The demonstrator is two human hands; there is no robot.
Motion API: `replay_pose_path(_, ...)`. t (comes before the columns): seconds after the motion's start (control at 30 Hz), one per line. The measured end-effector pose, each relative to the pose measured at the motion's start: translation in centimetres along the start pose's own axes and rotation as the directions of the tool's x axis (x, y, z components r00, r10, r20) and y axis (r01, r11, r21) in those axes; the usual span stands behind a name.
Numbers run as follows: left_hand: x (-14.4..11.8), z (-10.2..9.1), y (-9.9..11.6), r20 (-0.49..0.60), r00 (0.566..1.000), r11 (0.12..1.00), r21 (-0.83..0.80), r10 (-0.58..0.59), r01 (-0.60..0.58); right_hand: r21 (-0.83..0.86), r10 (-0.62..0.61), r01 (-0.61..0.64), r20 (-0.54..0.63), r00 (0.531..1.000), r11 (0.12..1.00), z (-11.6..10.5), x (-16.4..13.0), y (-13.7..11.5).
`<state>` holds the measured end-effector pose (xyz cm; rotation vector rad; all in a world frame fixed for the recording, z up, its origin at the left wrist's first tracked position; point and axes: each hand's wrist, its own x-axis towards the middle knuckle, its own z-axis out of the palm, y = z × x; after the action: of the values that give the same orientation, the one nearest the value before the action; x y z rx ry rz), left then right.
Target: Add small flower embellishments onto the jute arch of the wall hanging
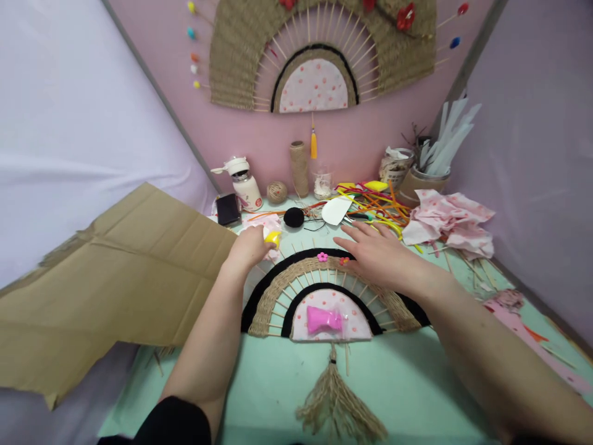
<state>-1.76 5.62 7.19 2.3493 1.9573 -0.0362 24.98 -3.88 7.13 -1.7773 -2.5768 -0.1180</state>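
Note:
A half-round woven wall hanging (273,296) of jute, black cord and sticks lies on the mint table, with a jute tassel (336,402) at its base. My left hand (248,247) grips a small yellow object (273,237) at the hanging's upper left edge. My right hand (377,253) lies flat with fingers spread on the hanging's upper right, beside a small pink flower (322,256) and a red one (343,261). A pink plastic piece in a clear bag (324,320) rests on the dotted centre.
A large cardboard sheet (115,278) leans at the left. At the back stand a white flask (244,184), twine spools (299,167), a black yarn ball (293,217), pipe cleaners (375,201) and pink dotted fabric (449,222). A finished hanging (241,55) is on the pink wall.

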Motion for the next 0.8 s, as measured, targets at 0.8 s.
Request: replay_pose_path(0.8, -2.3, -0.9, 4.1, -0.335, 0.825, 0.529, -0.644, 0.455, -0.553, 0.846, 0.320, -0.013, -0.186, 0.929, 0.532, -2.4, 1.5, -0.9)
